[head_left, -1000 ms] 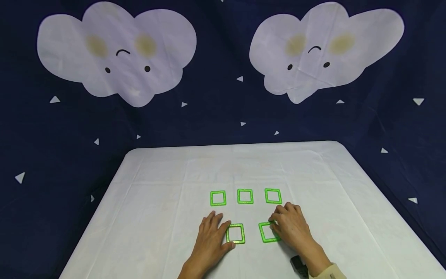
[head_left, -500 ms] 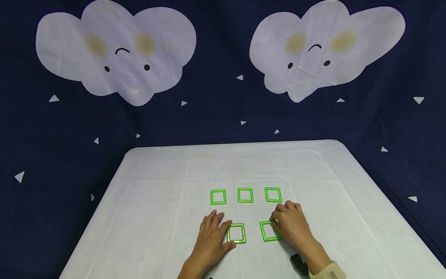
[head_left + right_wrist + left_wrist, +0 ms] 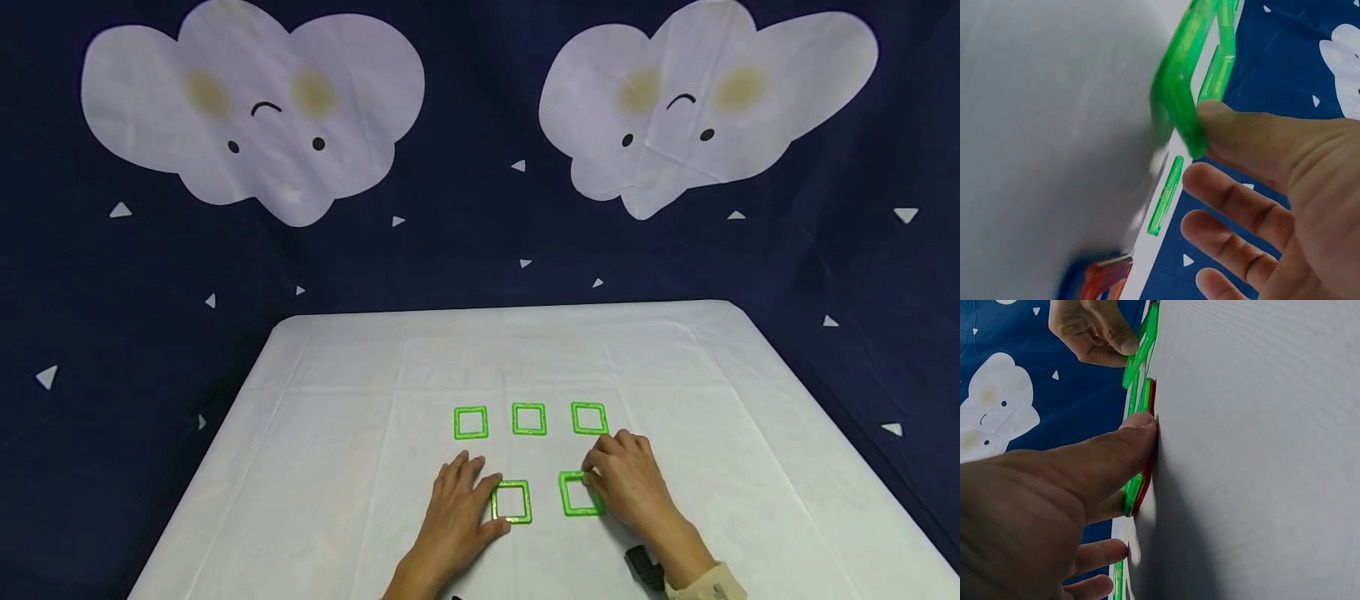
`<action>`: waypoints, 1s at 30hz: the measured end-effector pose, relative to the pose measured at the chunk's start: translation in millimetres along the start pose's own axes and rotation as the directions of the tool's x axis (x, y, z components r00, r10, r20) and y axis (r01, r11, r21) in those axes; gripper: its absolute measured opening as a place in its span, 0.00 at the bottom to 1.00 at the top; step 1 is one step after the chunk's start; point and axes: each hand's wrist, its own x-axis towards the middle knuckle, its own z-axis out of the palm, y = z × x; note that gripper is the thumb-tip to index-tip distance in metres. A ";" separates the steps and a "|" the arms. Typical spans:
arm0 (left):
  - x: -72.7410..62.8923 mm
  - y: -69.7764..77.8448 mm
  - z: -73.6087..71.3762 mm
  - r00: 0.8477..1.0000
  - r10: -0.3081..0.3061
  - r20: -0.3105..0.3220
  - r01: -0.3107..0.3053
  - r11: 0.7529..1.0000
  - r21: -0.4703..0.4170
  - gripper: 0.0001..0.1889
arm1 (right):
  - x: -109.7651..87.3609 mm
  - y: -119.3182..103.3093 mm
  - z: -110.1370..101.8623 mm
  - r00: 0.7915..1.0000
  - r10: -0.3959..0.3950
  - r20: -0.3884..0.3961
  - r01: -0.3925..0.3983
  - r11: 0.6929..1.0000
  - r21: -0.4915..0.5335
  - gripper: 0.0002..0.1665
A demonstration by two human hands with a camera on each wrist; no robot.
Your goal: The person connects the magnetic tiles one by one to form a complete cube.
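My left hand holds a green square frame by its left side, thumb on the near corner and index finger on the far one. In the left wrist view a red layer shows directly under that green frame. To the right, my right hand pinches another green square frame by its right side, which the fingers partly cover. The right wrist view shows this frame tilted between thumb and forefinger, the other fingers spread below. A gap separates the two held frames.
Behind the hands, three green square frames lie in a row on the white table. A blurred red and blue thing shows low in the right wrist view. A black wrist device sits under my right wrist. A dark blue cloth with clouds hangs behind.
The green frame in my right hand has turned slightly straighter and shifted a little away from me. My left hand and its frame have edged slightly right. The back row lies unchanged.
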 end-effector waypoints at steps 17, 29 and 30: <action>0.7 5.5 -0.5 0.998 -0.021 0.052 0.022 1.000 -0.020 0.30 | 0.7 -0.6 -6.3 0.999 0.034 -0.012 -0.033 0.997 0.074 0.15; 0.8 7.6 0.3 0.999 -0.010 0.043 0.010 1.000 -0.005 0.30 | 2.1 -3.8 -9.2 0.998 0.030 -0.050 -0.023 0.992 0.126 0.16; 0.8 7.7 0.3 0.999 -0.009 0.043 0.009 1.000 -0.004 0.30 | 2.3 -4.2 -9.5 0.998 0.027 -0.054 -0.020 0.991 0.129 0.16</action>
